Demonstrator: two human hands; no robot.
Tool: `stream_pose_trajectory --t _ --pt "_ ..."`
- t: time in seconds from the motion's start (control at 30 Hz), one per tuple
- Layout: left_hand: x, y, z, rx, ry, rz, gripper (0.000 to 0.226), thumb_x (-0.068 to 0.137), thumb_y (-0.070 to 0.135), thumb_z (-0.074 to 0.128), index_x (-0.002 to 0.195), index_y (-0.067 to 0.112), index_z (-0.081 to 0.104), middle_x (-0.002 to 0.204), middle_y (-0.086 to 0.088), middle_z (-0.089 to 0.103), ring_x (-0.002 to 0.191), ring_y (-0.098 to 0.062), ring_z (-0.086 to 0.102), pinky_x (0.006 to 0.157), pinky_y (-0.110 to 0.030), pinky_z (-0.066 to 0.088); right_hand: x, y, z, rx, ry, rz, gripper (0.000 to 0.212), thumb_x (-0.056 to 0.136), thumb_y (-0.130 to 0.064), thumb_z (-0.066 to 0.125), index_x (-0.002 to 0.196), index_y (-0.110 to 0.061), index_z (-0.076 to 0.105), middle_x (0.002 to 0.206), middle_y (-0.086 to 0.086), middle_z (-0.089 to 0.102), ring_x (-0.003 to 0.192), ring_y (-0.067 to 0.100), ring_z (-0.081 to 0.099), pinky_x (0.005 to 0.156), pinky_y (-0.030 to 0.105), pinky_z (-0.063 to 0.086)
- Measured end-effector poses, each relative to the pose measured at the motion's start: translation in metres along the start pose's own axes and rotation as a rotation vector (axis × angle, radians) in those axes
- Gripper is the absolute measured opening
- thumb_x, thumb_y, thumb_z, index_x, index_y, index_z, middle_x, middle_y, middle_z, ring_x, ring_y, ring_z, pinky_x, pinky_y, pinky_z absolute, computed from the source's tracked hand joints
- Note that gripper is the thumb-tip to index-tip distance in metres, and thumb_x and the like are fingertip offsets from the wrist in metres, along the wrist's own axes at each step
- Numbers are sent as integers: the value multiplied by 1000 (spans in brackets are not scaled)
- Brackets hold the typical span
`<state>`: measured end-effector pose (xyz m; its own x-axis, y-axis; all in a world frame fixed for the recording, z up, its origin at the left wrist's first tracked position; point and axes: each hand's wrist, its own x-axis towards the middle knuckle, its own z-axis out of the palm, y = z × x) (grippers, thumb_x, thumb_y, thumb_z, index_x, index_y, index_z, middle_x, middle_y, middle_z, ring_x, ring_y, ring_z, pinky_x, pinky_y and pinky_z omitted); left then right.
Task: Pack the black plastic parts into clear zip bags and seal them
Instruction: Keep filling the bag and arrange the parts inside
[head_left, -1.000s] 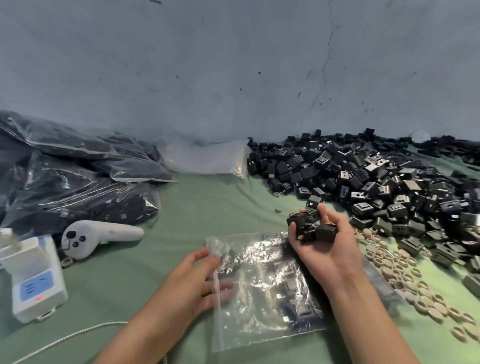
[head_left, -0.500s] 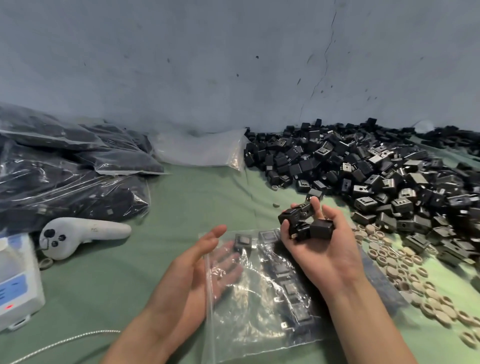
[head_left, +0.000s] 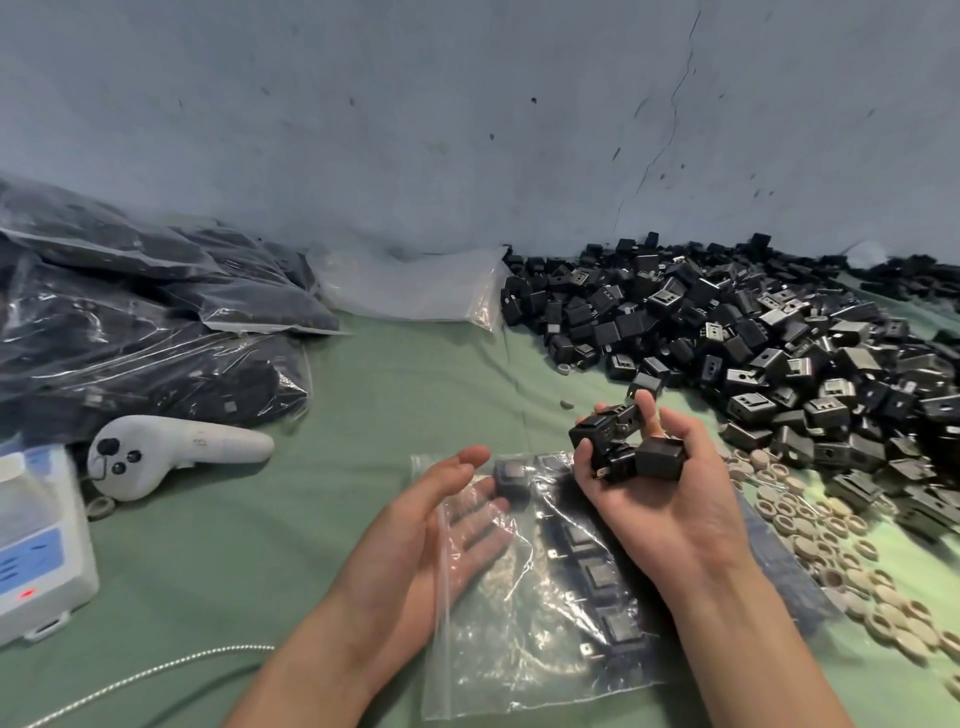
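The right grip (head_left: 670, 499) is lying palm up, its fingers curling round a handful of black parts (head_left: 618, 447) and holding them clear of the surface. The left grip (head_left: 415, 545) is standing open just to its left, palm turned toward the right grip and fingers straight. Those fingers are showing through the film at the edge of the clear zip bag (head_left: 545, 639), while the thumb is showing bare above them, apart from the fingers.

The bag is lying on the green bench (head_left: 363, 405) below and between the two grips, with its zip edge on the left grip's side. A row of black parts (head_left: 597, 577) is resting inside it, running beneath the right grip.

Beyond the right grip and to its right, a loose pile of black parts (head_left: 753, 353) is spreading along the wall (head_left: 467, 130). Just right of that grip, beige rings (head_left: 831, 535) are lying scattered on the bench.

Well to the left of the left grip, a white controller (head_left: 176, 452) is lying beside a white device with a blue panel (head_left: 36, 545), and filled bags (head_left: 130, 322) are heaping up behind them. Beyond the left grip, against the wall, empty clear bags (head_left: 410, 286) are lying. A braided cord (head_left: 156, 670) is trailing near the left forearm.
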<state>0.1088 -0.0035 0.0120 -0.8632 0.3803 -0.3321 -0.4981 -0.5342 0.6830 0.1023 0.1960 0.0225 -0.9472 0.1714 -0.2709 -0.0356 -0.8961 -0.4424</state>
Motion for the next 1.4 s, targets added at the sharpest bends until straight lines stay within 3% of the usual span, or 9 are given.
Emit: stream_pose_trajectory --t 0.33,0.67,0.87,1.03,1.13,1.27,1.33,1.4 --pt "0 -6 5 -117 -12 36 54 67 16 76 121 10 67 129 -21 63 116 -27 66 106 -45 47 1 0 2 9 0 7 13 83 -25 69 95 -22 74 112 15 66 102 27 63 74 39 56" --pt "1 -9 4 -20 -51 57 40 64 19 80 103 15 75 122 -19 68 116 -26 65 104 -44 48 -3 1 3 5 8 4 14 86 -25 68 100 -22 73 118 15 65 108 28 61 73 39 56" --pt "4 -6 0 112 -35 71 40 73 19 78 112 15 72 119 -12 71 113 -21 68 96 -39 55 -4 0 4 -10 5 2 17 80 -22 72 97 -21 74 120 18 67 107 28 63 70 35 55" --pt "5 -4 -2 169 -58 67 41 73 20 79 114 18 72 119 -8 72 113 -17 67 97 -37 53 -4 -1 7 -10 -6 -23 21 86 -16 66 107 -20 67 112 20 68 89 29 70 61 31 54" --pt "7 -4 -3 229 34 98 28 85 21 67 112 16 71 117 -10 72 112 -19 68 97 -38 54 -7 0 10 -3 -7 -25 20 87 -12 64 104 -21 69 105 20 70 84 29 70 58 30 54" --pt "4 1 -10 339 225 196 17 99 19 54 105 13 69 100 -14 76 91 -20 74 75 -33 60 -11 8 13 6 -44 19 30 79 -9 64 104 -24 69 109 18 70 86 27 67 55 27 53" --pt "-1 3 -16 459 330 333 17 102 16 49 100 15 66 94 -11 76 76 -20 74 65 -33 59 -14 14 17 -28 -89 52 32 77 -9 63 104 -25 69 112 15 70 87 25 66 53 26 52" --pt "-6 6 -25 684 451 526 20 101 19 48 94 28 65 86 0 73 66 -17 69 63 -41 57 -16 19 21 -101 -152 63 35 76 -9 63 107 -26 66 113 13 70 88 24 65 53 25 51"
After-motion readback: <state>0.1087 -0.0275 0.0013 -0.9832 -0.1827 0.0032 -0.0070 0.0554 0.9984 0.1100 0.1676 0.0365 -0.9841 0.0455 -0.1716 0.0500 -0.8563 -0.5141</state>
